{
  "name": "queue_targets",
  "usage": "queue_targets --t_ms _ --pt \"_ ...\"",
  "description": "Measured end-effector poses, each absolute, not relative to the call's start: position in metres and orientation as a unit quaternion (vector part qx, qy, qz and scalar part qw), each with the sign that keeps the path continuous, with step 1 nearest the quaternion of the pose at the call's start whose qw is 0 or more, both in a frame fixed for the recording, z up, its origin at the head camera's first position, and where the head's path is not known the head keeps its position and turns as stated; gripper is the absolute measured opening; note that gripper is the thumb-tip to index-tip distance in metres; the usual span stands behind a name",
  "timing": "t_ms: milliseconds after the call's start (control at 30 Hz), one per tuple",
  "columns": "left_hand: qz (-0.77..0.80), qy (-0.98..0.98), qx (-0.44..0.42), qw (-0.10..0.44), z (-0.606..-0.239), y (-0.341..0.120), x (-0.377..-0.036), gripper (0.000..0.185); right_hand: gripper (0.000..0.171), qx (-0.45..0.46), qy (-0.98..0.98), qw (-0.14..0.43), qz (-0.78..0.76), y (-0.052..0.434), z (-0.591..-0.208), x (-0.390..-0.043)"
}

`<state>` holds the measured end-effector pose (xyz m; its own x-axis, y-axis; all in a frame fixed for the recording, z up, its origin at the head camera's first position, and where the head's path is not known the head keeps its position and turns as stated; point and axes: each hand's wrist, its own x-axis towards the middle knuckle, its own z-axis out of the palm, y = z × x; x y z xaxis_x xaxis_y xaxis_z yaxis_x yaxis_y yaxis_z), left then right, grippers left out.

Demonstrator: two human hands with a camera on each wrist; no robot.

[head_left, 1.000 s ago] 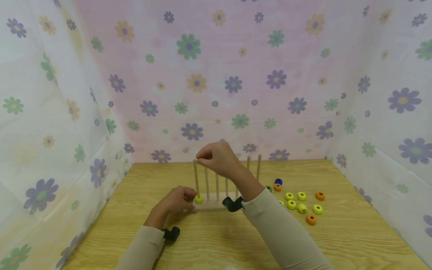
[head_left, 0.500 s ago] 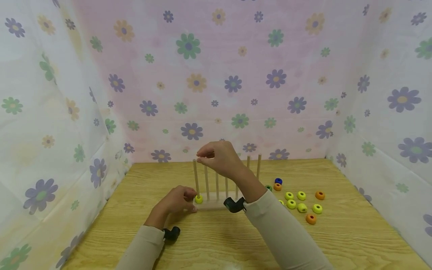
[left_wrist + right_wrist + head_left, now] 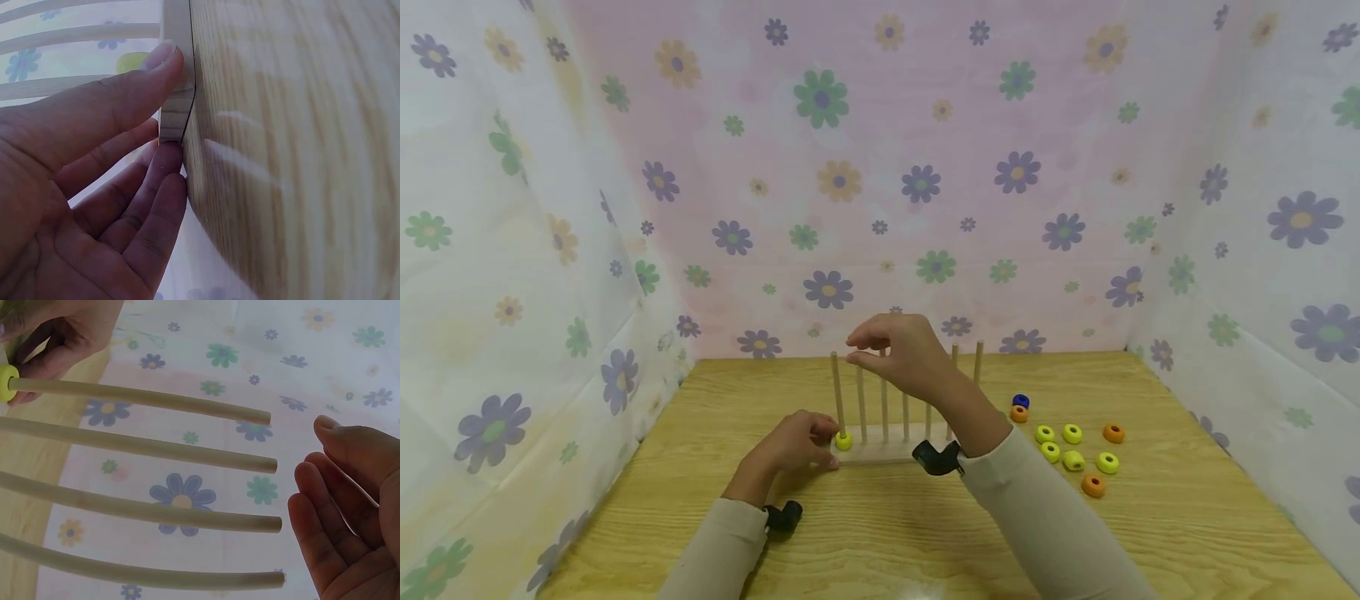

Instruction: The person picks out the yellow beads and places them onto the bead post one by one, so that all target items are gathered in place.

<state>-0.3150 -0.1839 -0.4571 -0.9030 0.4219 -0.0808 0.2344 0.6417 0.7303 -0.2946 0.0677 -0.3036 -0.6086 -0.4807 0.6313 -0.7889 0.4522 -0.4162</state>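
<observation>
A wooden peg stand [image 3: 880, 451] with a row of upright pegs is on the table. One yellow bead [image 3: 843, 442] sits at the foot of its leftmost peg. My left hand [image 3: 796, 443] grips the left end of the base, thumb on the front face and fingers round the end, as the left wrist view shows on the base [image 3: 177, 115]. My right hand [image 3: 906, 357] is above the pegs, beside the top of the leftmost one. The right wrist view shows that hand [image 3: 353, 506] empty, fingers loosely bent, apart from the peg tips.
Right of the stand lie several loose yellow beads [image 3: 1072, 433], a few orange beads [image 3: 1093, 485] and a blue bead [image 3: 1021, 402]. A green bead is mostly hidden behind the right arm. Flowered cloth [image 3: 880, 167] encloses the table [image 3: 880, 533] at the back and sides.
My right hand has moved slightly right, away from the leftmost peg's top, and its thumb and fingertips have parted. The left hand stays at the base.
</observation>
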Motion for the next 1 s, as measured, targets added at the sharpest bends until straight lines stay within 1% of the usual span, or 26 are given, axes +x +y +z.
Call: queue_targets --t_ms 267,533,867,1000 --pt "0.384 0.897 0.185 0.118 -0.457 -0.185 -0.314 0.047 0.011 0.390 -0.822 0.238 0.341 0.079 -0.306 -0.287" --pt "0.386 0.894 0.195 0.115 -0.458 -0.185 -0.314 0.044 0.014 0.393 -0.816 0.251 0.340 0.095 -0.312 -0.281" --pt "0.377 0.900 0.188 0.113 -0.455 -0.184 -0.311 0.048 0.016 0.400 -0.810 0.282 0.322 0.119 -0.322 -0.272" --pt "0.378 0.900 0.186 0.110 -0.455 -0.184 -0.312 0.049 0.017 0.392 -0.817 0.286 0.310 0.129 -0.325 -0.267"
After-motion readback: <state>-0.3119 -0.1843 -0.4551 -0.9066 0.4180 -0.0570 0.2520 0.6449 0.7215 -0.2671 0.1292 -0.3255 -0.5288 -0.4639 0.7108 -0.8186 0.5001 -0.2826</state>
